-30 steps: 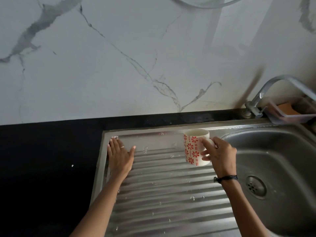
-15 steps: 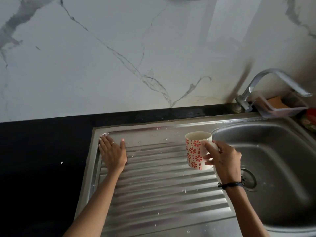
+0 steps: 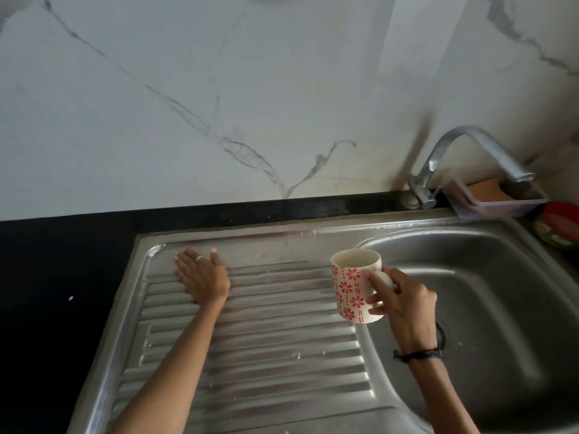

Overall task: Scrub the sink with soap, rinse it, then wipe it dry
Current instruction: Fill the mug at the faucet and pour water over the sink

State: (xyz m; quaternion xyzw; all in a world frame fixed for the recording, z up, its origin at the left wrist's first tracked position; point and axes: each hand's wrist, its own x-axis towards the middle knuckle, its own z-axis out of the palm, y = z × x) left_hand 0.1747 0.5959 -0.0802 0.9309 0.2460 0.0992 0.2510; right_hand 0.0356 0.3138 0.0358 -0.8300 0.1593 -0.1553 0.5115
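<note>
I log: left hand (image 3: 203, 278) flat, fingers straight, pressing drainboard (image 3: 266, 349) at 10 o'clock. Right hand (image 3: 402, 300) grips mug (image 3: 352, 285) upright at basin (image 3: 501, 308) edge, 3 o'clock.

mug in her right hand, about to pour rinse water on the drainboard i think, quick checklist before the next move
1. Grip on mug: right hand curled round its handle side: ok.
2. Mug upright, not spilling: ok.
3. Water in mug: cannot tell, only the inner wall shows.
4. Left hand flat on drainboard, away from the mug: ok.
5. Soap rinsed off drainboard: cannot tell, only droplets visible.
6. Basin drain unblocked: cannot tell, wrist hides it.
</note>
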